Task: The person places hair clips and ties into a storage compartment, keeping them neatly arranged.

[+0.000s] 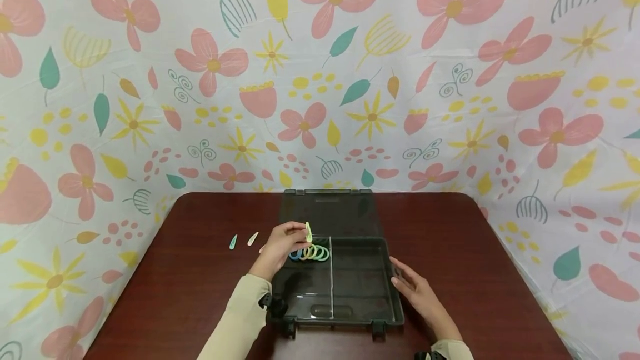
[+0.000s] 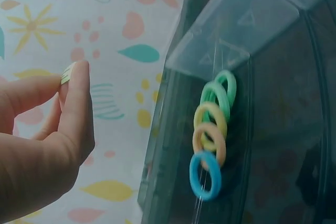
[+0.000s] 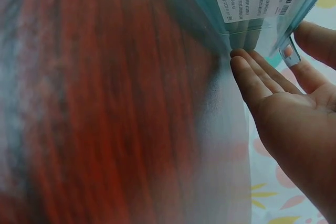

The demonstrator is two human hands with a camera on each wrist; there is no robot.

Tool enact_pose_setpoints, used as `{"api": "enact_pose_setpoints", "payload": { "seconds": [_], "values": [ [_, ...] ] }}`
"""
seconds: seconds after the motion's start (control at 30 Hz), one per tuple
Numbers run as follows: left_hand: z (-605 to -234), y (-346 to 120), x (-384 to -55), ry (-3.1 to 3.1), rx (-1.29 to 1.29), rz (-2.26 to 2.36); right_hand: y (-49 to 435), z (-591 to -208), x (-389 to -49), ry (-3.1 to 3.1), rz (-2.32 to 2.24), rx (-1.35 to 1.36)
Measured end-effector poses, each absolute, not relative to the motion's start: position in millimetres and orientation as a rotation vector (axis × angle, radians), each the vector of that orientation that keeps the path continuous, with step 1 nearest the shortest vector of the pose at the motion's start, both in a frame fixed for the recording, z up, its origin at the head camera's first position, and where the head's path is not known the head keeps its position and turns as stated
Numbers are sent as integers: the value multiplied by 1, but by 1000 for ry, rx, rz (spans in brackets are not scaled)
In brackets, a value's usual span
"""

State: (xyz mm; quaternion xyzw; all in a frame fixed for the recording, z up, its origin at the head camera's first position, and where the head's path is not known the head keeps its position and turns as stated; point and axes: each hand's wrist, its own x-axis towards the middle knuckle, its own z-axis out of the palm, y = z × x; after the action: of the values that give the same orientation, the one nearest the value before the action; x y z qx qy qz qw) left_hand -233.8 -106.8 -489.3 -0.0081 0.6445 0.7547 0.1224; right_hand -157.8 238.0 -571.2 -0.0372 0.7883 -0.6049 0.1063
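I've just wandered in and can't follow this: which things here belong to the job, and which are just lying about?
Probably part of the job:
- yellow-green hair clip, held in the left hand
- open divided box, right hand at its side
- coloured rings, inside it
- teal clip and pale clip, lying loose

Probably just surroundings:
- table
- flowered cloth behind
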Motion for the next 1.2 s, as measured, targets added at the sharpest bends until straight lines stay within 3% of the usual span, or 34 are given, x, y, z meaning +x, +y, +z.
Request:
{"api": "enact_pose_setpoints", "payload": {
  "seconds": [0.87, 1.2],
  "values": [
    [-497, -11, -246, 1538, -48, 2338, 234, -569, -157, 2351, -1756, -117],
    [-508, 26, -246, 1607, -171, 2284, 233, -571, -159, 2372, -1742, -66]
  ]
}}
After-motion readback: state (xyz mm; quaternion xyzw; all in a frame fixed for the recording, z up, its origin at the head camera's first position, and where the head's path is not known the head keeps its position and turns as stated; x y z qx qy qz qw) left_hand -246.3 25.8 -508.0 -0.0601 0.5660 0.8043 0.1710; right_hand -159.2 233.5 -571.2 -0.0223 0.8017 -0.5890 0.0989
